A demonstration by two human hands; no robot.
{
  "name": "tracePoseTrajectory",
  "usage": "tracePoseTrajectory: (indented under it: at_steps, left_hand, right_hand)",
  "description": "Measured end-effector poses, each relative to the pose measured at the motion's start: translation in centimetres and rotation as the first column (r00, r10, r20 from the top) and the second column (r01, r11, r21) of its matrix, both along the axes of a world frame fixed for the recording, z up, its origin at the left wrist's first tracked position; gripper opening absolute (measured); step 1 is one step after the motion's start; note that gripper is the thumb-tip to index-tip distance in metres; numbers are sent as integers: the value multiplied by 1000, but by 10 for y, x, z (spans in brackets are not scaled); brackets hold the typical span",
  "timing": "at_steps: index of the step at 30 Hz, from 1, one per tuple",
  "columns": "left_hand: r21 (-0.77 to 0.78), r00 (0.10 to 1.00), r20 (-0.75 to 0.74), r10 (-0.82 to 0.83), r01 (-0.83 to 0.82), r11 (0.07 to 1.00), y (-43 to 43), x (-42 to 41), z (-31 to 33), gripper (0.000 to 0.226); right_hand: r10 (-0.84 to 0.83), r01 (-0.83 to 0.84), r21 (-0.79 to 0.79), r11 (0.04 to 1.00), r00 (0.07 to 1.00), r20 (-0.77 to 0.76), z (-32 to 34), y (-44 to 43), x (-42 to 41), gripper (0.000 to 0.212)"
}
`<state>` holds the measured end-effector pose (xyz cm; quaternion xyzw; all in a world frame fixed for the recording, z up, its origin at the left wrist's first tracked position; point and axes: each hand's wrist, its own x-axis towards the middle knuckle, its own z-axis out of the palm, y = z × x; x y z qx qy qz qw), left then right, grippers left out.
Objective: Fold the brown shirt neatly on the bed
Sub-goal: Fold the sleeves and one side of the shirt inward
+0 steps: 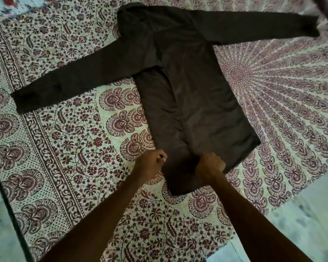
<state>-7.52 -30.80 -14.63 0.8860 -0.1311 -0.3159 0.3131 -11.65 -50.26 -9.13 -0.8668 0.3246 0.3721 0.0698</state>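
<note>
**A:** Where are the hands?

**B:** The right hand (210, 164) is curled tight round the near hem (178, 186) of the brown shirt (187, 82), and cloth is bunched under its knuckles. The left hand (150, 164) is a fist right against the shirt's side edge. I cannot tell whether it pinches any fabric.

**A:** And the shirt itself?

**B:** It lies flat on the bed (95, 214), hem toward the person and collar end far away. One sleeve (74, 80) stretches out on the left-hand side and the other sleeve (254, 25) on the right-hand side. Both lie straight and flat.

**A:** Room to work?

**B:** Open sheet (74, 157) lies on both sides of the shirt's body and below each sleeve. The bed ends near the right forearm, where pale floor (301, 214) begins.

**A:** Textures?

**B:** The shirt is dark, matte and softly creased, with a long lengthwise flap (159, 110) on the left hand's side. The sheet is pale with a dense maroon print of flowers and scalloped motifs. A round medallion (239, 74) fans out beside the shirt's right edge.
</note>
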Motion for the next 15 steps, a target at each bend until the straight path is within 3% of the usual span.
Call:
tracePoseTrajectory:
  at_steps: [4,9,12,15]
  left_hand:
    - [-5,971,141,191,-193,981,21,63,0,12]
    - [23,871,370,323,-356,934,70,139,-10,24]
    - [28,813,439,382,-437,899,116,185,-16,28]
    - [53,724,554,411,-523,851,165,226,-14,27]
  right_hand:
    - [84,-87,6,996,979,186,13,13,62,31]
    - [28,-186,383,905,924,382,-5,56,157,22]
    - [4,-222,522,823,922,386,-18,105,209,24]
    - [-181,-116,723,681,930,320,-38,161,252,23]
